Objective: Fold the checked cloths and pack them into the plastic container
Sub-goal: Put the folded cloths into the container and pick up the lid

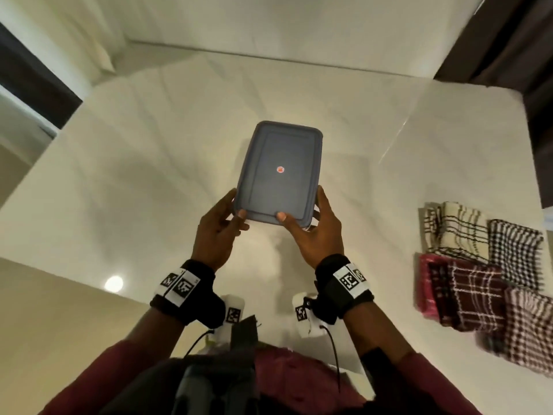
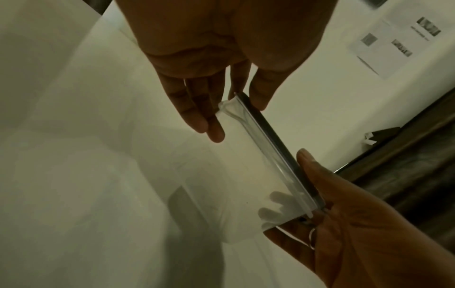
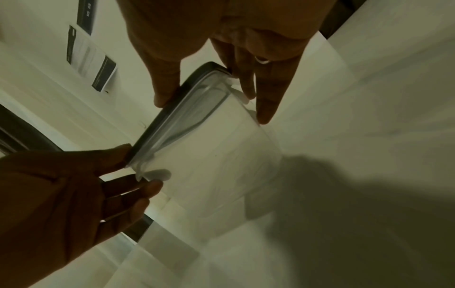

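A clear plastic container with a grey-blue lid is held just above the white table. My left hand pinches its near left corner, thumb on the lid and fingers under the rim. My right hand grips the near right corner the same way. The wrist views show the see-through body of the container with nothing inside, between the left hand and the right hand. Several folded checked cloths lie at the table's right: cream, black-and-white, maroon, red-and-white.
The table's left edge runs diagonally and its near edge is close to my body. Dark curtains hang at the back right. Printed sheets hang on the wall. Bare tabletop surrounds the container.
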`<state>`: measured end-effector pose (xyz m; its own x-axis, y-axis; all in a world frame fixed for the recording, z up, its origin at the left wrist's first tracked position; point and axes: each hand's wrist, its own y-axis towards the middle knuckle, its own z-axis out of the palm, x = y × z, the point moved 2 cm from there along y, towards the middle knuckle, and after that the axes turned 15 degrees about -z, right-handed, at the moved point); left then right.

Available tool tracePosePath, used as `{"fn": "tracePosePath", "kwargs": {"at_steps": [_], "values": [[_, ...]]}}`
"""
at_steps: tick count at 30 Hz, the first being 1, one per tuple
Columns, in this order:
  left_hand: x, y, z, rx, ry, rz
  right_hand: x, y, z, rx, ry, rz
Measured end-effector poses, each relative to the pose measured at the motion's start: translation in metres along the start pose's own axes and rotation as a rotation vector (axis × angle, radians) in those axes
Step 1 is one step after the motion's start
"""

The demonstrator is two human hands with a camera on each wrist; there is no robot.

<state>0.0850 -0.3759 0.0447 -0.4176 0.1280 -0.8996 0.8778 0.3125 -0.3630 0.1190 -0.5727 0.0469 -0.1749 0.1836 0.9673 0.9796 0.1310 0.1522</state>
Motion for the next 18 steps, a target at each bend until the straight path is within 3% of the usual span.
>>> {"fn": "tracePosePath", "kwargs": {"at_steps": [6,11,16,18], "values": [[0.040,0.025,-0.067,0.127,0.068,-0.006,0.002,-0.020,0.073,-0.120,-0.073,0.071],[0.047,0.037,-0.090,0.230,0.238,0.031,0.002,-0.032,0.097,-0.221,-0.119,0.099],[0.035,0.043,-0.087,0.274,0.433,0.233,0.015,-0.022,0.103,-0.346,-0.310,0.063],[0.028,0.039,-0.085,0.309,0.513,0.242,0.025,-0.018,0.105,-0.378,-0.352,0.022]]}}
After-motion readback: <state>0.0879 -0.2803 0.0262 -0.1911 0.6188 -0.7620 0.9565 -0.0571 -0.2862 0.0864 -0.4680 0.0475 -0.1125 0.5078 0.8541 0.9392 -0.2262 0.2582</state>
